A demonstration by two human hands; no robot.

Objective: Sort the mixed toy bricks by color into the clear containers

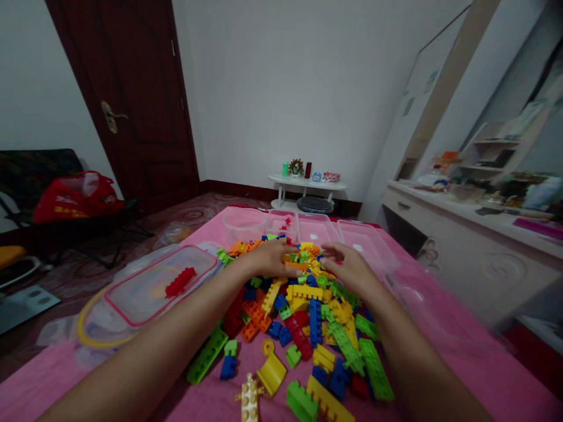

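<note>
A heap of coloured plastic building blocks [303, 316] lies on a pink cloth [440, 328]. My left hand [270, 258] rests on the far part of the heap, fingers curled over orange and yellow blocks. My right hand [347, 266] lies close beside it on the heap, fingers bent toward the left hand. What each hand grips, if anything, is hidden under the fingers. Clear plastic containers [316, 225] stand just beyond the hands, one with a few red pieces.
A clear lid with a pink rim [132, 299] holding a red block [180, 281] lies at the left. A dark door [132, 99], a chair with a red bag [74, 199], a small white table [308, 183] and a pale dresser [475, 234] surround the bed.
</note>
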